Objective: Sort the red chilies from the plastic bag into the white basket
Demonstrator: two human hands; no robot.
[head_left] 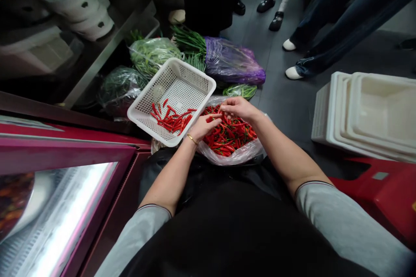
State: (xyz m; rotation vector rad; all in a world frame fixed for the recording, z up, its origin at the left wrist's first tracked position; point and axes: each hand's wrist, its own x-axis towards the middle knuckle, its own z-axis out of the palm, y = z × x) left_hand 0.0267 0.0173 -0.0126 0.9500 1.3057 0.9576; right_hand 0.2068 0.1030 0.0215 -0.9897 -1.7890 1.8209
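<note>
The red chilies [227, 143] lie heaped in a clear plastic bag [224, 159] in front of your black apron [234, 225], many with green stems. Over that heap, the grip of your left hand [200, 127] is closed on a single chili [212, 117], held at the fingers. Your right hand [241, 107] is just beside it, thumb and fingertips drawn close together; whether that grip has hold of anything, you cannot tell. A gold bracelet [192, 139] circles your left wrist. Beside the bag on your left, a white perforated basket [178, 91] holds loose chilies [173, 120] toward its near end. Beyond it are bagged greens [156, 54] and a purple wrapper [232, 61] around long green stalks [190, 40]. Stacked white bins [328, 108] stand to your right, and a lit display case [68, 207] to your left. Farther off, other people's legs [354, 26] show above the dark tiled floor [276, 82].
</note>
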